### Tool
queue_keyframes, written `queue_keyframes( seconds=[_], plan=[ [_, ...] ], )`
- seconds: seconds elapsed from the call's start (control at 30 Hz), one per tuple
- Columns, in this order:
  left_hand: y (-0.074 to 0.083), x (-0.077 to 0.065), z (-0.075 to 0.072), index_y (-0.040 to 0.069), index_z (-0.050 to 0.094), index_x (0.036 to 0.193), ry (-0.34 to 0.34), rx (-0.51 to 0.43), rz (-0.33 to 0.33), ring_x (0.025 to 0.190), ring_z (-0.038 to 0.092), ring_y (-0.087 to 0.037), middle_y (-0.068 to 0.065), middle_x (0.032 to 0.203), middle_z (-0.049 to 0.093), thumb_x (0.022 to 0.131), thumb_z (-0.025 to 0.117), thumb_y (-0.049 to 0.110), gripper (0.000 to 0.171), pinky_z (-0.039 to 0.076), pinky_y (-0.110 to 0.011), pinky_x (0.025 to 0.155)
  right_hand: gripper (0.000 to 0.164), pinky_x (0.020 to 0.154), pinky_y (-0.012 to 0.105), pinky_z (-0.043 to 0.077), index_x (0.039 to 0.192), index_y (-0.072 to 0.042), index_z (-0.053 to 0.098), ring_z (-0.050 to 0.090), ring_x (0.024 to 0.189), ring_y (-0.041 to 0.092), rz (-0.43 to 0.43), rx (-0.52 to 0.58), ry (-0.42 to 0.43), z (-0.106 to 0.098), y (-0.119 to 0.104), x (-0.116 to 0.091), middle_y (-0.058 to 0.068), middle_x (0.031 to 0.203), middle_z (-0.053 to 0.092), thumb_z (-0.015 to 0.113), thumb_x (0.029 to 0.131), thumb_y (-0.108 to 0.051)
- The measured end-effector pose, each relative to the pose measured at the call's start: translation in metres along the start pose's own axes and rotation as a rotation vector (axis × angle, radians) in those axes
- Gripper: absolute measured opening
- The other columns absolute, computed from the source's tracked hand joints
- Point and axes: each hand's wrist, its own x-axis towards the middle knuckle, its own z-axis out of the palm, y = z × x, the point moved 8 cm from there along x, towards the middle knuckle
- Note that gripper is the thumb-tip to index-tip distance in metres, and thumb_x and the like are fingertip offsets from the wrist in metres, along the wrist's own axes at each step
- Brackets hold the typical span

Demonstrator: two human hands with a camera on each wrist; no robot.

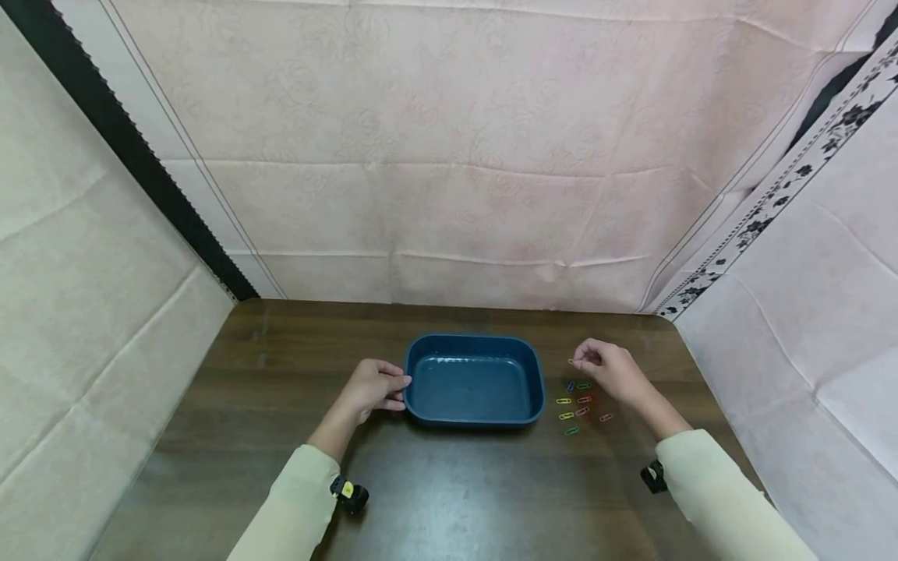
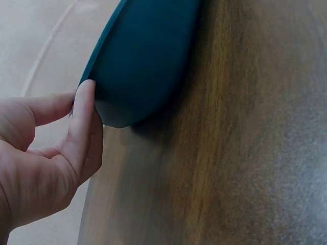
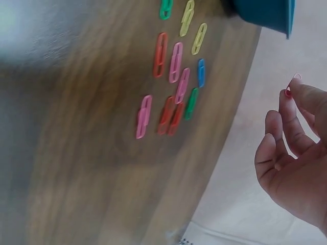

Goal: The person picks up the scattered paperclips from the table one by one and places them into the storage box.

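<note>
Only a red loop of the paper clip (image 3: pixel 288 93) held in the right hand (image 1: pixel 609 370) shows; the fingertips cover the rest, and from the head view it is a faint speck. Thumb and forefinger close together on it, above the bench (image 1: pixel 435 491), while the other fingers curl loosely.

The left hand (image 1: pixel 382 387) pinches the left end of the blue tray (image 1: pixel 473 389), its thumb and fingers nearly together with the thin rim between them; part of the thumb's tip is hidden at that edge. Both wrist views cut the tray off. It is a smooth, glossy, rounded rectangle with sloping walls, apparently plastic.

The loose paper clips (image 3: pixel 175 76), slim elongated loops in red, pink, yellow, green and blue, lie on the bench just right of the tray. The red ones nearly melt into the brown wood grain from above, and a green one meets the right wrist picture's top edge. Creased, pale cloth (image 1: pixel 435 210) with a faint raised floral pattern hangs behind.
</note>
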Motion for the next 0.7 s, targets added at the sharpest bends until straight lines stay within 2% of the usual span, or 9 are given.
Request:
queue_keyframes(
  seconds=[0.37,0.7],
  plan=[
    [0.001,0.001,0.000,-0.006,0.063,0.117,-0.001,-0.002,0.002,0.076,0.067,-0.022,-0.025,0.103,0.065,0.101,0.066,0.009,0.023,0.067,-0.037,0.071,0.005,0.066,0.024,0.050,0.098,-0.012,0.068,0.056,0.078,0.014,-0.095,0.027,-0.011,-0.001,-0.038,0.007,0.006,0.088,0.069,0.070,0.100,-0.016],
    [0.001,0.001,0.000,-0.007,0.063,0.117,-0.003,-0.004,-0.008,0.078,0.067,-0.023,-0.025,0.105,0.065,0.101,0.066,0.009,0.023,0.067,-0.037,0.072,0.005,0.064,0.023,0.050,0.095,-0.011,0.068,0.056,0.077,0.013,-0.161,0.031,-0.033,0.004,-0.070,0.013,0.002,0.086,0.067,0.069,0.100,-0.013]
  ],
)
